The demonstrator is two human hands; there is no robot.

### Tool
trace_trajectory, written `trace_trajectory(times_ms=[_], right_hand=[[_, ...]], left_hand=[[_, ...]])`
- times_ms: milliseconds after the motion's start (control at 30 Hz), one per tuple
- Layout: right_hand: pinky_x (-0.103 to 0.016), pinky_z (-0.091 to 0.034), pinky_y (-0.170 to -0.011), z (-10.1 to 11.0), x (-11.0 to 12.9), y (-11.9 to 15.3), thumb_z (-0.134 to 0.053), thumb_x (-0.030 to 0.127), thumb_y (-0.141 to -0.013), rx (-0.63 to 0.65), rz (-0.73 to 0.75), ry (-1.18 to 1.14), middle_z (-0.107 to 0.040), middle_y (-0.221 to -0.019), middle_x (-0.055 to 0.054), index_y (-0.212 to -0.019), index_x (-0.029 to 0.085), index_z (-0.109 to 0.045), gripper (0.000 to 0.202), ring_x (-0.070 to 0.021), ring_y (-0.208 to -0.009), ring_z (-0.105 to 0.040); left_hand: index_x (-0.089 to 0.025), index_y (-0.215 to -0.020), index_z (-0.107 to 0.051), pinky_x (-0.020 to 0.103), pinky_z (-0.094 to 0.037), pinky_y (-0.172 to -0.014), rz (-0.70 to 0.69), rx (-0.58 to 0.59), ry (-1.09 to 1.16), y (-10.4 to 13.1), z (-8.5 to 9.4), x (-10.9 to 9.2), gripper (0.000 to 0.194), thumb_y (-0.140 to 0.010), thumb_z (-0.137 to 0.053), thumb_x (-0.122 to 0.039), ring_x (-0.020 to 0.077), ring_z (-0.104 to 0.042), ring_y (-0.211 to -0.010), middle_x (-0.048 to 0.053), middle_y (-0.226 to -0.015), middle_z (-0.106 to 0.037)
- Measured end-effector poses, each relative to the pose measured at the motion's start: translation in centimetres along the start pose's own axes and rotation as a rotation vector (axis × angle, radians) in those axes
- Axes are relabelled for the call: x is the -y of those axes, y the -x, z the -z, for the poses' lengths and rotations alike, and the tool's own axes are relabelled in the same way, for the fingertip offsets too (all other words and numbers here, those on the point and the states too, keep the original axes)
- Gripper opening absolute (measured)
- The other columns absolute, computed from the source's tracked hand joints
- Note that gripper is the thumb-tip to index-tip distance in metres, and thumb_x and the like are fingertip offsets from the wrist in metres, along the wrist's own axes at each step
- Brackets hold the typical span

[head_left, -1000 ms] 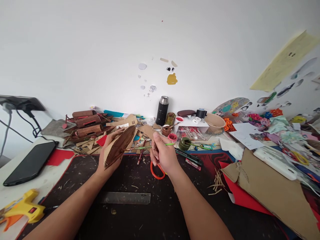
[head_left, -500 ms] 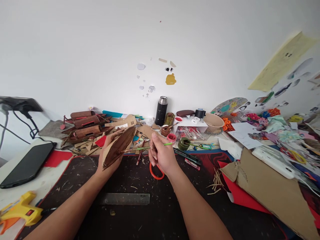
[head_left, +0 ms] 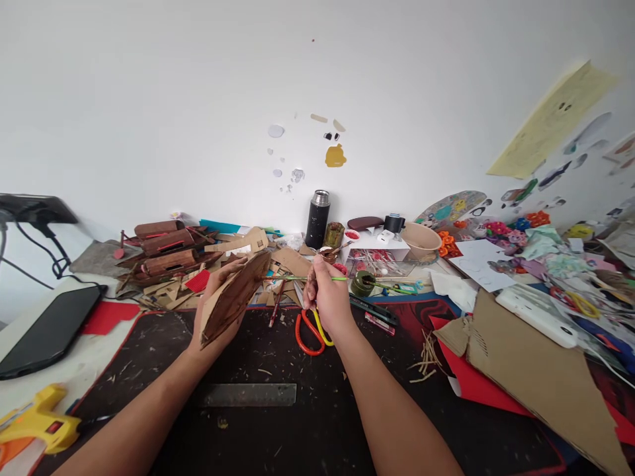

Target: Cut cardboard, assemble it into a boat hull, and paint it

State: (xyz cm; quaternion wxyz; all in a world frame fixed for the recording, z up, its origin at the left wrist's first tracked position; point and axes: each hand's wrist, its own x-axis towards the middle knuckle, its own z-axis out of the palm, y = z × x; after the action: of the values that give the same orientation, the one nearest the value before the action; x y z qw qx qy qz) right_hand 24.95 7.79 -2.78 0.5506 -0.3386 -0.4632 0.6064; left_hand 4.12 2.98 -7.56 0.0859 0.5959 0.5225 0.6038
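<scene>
My left hand [head_left: 218, 317] is closed around a pointed cardboard piece [head_left: 235, 301], held tilted with its inner face turned to the right and coated in brown paint. My right hand [head_left: 327, 287] pinches a thin green paintbrush [head_left: 285, 278] whose tip reaches the far right edge of the painted face. Scissors [head_left: 308, 334] with red and yellow handles lie under my right hand. Behind it stand an open jar of brown paint [head_left: 329, 254] with a brush across it and a jar of dark green paint [head_left: 363, 284].
Brown cardboard boat models [head_left: 171, 248] and scraps sit at the back left, beside a black phone [head_left: 52, 327] and a yellow glue gun [head_left: 42, 420]. A clear ruler [head_left: 251, 395] lies on the dark mat. A black flask [head_left: 318, 221] stands behind; a cardboard sheet [head_left: 536, 370] lies right.
My right hand and the paintbrush have shifted right and slightly up, so the tip has slid from the lower middle of the cardboard piece toward its upper right. The yellow scissor handle now shows.
</scene>
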Motion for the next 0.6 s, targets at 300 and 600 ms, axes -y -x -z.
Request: trace_trajectory(times_ms=[300, 600], right_hand=[[-0.021, -0.036, -0.037, -0.1, -0.2, 0.6, -0.054, 0.082, -0.097, 0.009, 0.128, 0.216, -0.051, -0.051, 0.006, -0.075, 0.023, -0.054, 0.063, -0.0101, -0.035, -0.050], [-0.025, -0.044, -0.045, 0.3, -1.0, 0.4, -0.053, 0.076, -0.102, -0.023, 0.209, 0.297, -0.053, -0.053, 0.005, -0.076, 0.024, -0.057, 0.058, -0.0139, -0.043, -0.058]], left_hand=[[-0.026, -0.135, -0.061, 0.054, -0.054, -0.118, 0.029, 0.038, -0.061, 0.1, 0.4, -0.6, 0.050, -0.088, -0.076, -0.029, 0.0344, -0.069, -0.133, 0.014, -0.138, -0.073], [-0.026, -0.130, -0.066, 0.055, -0.058, -0.113, 0.011, 0.040, -0.072, 0.5, 0.2, -0.6, 0.044, -0.088, -0.078, -0.031, 0.0339, -0.073, -0.125, 0.013, -0.138, -0.072]])
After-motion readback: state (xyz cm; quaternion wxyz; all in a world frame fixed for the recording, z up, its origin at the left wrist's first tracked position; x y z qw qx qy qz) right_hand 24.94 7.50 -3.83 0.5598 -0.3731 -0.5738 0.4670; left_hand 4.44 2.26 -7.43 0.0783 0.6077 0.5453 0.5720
